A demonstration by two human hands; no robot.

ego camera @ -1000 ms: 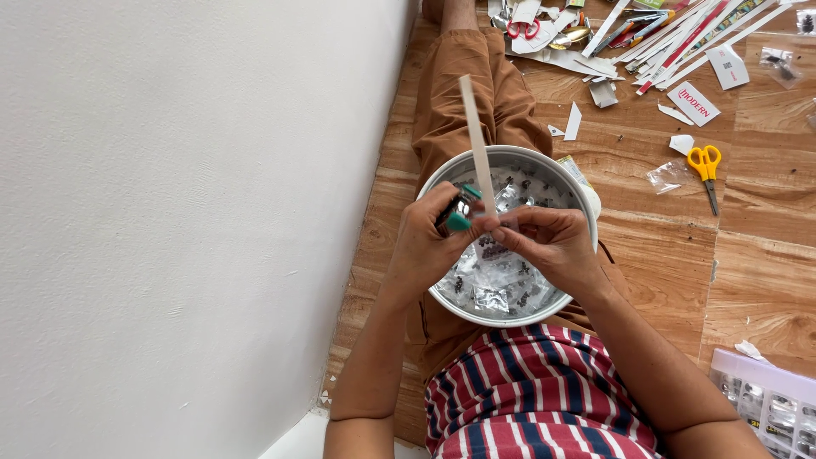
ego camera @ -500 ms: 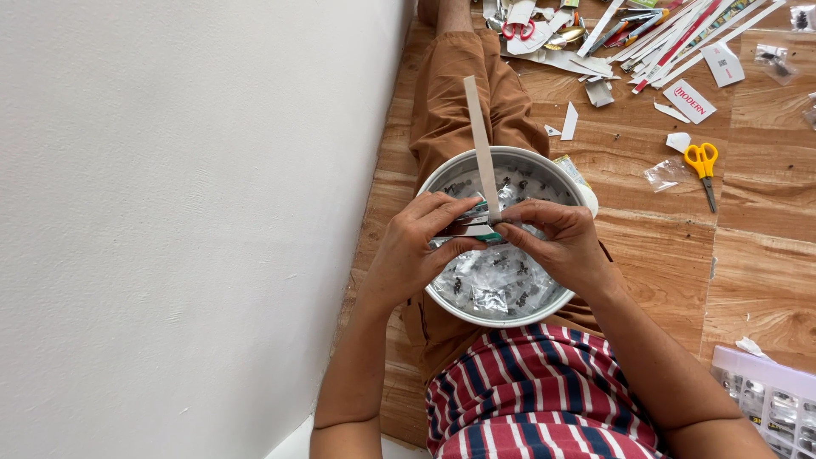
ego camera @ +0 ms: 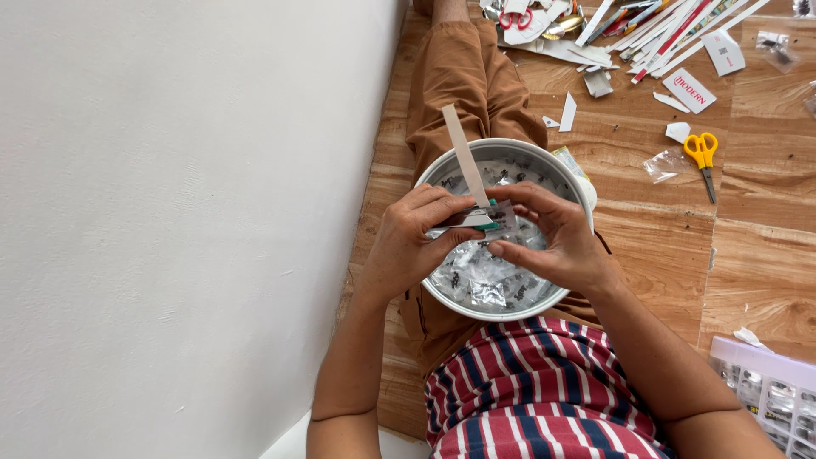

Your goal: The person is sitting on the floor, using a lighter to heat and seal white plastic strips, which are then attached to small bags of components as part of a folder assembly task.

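Observation:
A round metal bowl [ego camera: 433, 166] rests on my lap, filled with several small clear plastic packets [ego camera: 489, 285] of dark bits. Over the bowl my left hand [ego camera: 408, 242] grips a small green-and-silver stapler [ego camera: 467, 221]. My right hand [ego camera: 557, 238] pinches a small clear packet [ego camera: 506, 219] against a long cream paper strip [ego camera: 463, 153] that sticks up away from me. The stapler's jaws sit at the spot where strip and packet meet.
A white wall [ego camera: 170, 212] runs along my left. On the wooden floor to the right lie yellow-handled scissors [ego camera: 704, 155], paper scraps, cut card strips [ego camera: 671, 34], red scissors [ego camera: 512, 17] and a clear plastic box [ego camera: 765, 395] of packets.
Both hands have closed in together over the bowl. The stapler has turned flat and come onto the lower end of the strip, where my right hand now holds a packet.

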